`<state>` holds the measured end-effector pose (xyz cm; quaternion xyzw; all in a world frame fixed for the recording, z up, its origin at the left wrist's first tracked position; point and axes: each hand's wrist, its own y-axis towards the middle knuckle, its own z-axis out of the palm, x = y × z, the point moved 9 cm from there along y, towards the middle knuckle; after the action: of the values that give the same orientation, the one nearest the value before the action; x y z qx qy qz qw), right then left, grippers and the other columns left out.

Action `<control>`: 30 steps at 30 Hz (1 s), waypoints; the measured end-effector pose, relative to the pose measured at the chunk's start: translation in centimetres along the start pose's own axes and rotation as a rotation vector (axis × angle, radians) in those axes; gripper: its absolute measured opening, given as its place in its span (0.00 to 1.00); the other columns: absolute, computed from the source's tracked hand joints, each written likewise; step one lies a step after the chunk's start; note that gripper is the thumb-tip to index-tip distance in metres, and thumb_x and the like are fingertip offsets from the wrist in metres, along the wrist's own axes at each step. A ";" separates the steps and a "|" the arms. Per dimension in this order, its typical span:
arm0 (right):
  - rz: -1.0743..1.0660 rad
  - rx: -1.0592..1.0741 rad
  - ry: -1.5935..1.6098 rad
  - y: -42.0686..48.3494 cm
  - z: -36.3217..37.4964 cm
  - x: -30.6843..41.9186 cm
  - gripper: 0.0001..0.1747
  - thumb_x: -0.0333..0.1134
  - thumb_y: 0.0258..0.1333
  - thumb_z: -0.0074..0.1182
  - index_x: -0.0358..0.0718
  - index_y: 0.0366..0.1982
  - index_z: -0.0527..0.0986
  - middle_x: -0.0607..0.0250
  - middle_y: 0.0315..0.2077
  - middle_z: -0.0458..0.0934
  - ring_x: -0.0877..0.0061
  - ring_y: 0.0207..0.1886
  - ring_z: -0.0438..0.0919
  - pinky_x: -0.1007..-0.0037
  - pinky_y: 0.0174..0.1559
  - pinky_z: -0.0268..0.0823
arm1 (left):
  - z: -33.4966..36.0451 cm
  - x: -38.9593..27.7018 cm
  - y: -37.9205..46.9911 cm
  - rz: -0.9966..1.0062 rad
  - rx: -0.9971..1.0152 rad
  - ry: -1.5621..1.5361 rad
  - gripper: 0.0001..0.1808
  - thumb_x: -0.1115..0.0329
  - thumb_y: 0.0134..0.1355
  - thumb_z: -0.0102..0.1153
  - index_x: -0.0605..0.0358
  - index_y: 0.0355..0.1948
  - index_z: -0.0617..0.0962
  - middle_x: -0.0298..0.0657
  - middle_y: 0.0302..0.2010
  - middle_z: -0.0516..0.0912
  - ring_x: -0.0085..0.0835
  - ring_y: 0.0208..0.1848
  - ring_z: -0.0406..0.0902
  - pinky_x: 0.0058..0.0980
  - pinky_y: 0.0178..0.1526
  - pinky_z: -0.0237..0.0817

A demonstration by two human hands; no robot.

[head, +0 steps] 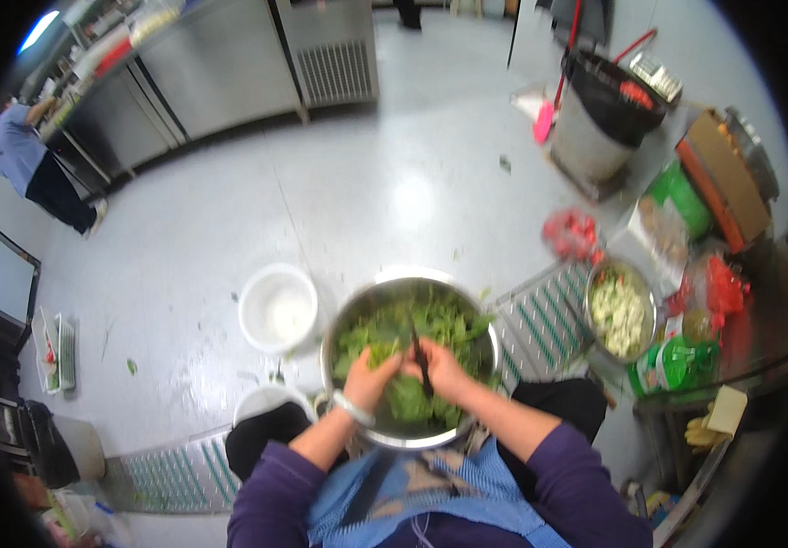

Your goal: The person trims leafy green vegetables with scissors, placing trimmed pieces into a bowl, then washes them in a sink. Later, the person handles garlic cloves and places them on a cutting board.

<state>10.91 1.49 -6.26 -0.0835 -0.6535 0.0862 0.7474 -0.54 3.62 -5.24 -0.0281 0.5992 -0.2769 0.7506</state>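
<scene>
A wide stainless steel basin (493, 356) sits before me, filled with loose leafy greens (449, 312). Over it, my right hand (440, 373) grips a dark knife (418, 353), its blade pointing away from me. My left hand (366, 383), with a pale bangle at the wrist, pinches a bunch of greens (384, 353) close beside the knife. The two hands nearly meet, and motion blur hides whether the blade touches the stems.
A white plastic tub (277, 308) stands left of the basin. Floor drain grates (538, 329) run to both sides. At right are a metal bowl of cut pale vegetables (616, 312), green bottles (675, 366) and a lined bin (592, 130). A person (31, 151) works at a steel counter (216, 75).
</scene>
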 end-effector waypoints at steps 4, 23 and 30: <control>-0.081 -0.056 -0.144 0.6 -0.7 1.4 0.11 0.31 0.45 0.60 0.40 0.26 0.68 0.75 0.20 0.66 0.87 0.24 0.63 0.83 0.28 0.57 | -0.8 -0.6 1.3 0.035 0.010 -0.005 0.13 0.70 0.58 0.52 0.62 0.44 0.72 0.38 0.36 0.78 0.24 0.36 0.75 0.22 0.39 0.68; 0.025 -0.116 -0.525 -1.5 -2.9 4.5 0.21 0.44 0.40 0.63 0.36 0.29 0.71 0.65 0.22 0.74 0.82 0.27 0.71 0.77 0.32 0.65 | -1.8 -1.4 2.8 0.185 -0.041 0.253 0.15 0.67 0.54 0.56 0.61 0.41 0.72 0.35 0.34 0.77 0.22 0.35 0.72 0.21 0.39 0.65; 0.040 -0.126 -0.731 -4.5 -4.4 5.9 0.24 0.50 0.38 0.61 0.37 0.24 0.67 0.63 0.17 0.68 0.70 0.23 0.70 0.72 0.28 0.63 | -0.9 -1.8 1.3 0.097 0.058 0.091 0.12 0.69 0.57 0.54 0.61 0.41 0.74 0.34 0.33 0.77 0.21 0.35 0.73 0.20 0.39 0.65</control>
<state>16.14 -1.58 -0.11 -0.1059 -0.8796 0.0846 0.4560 -1.15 5.77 -4.36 0.0355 0.6250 -0.2583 0.7358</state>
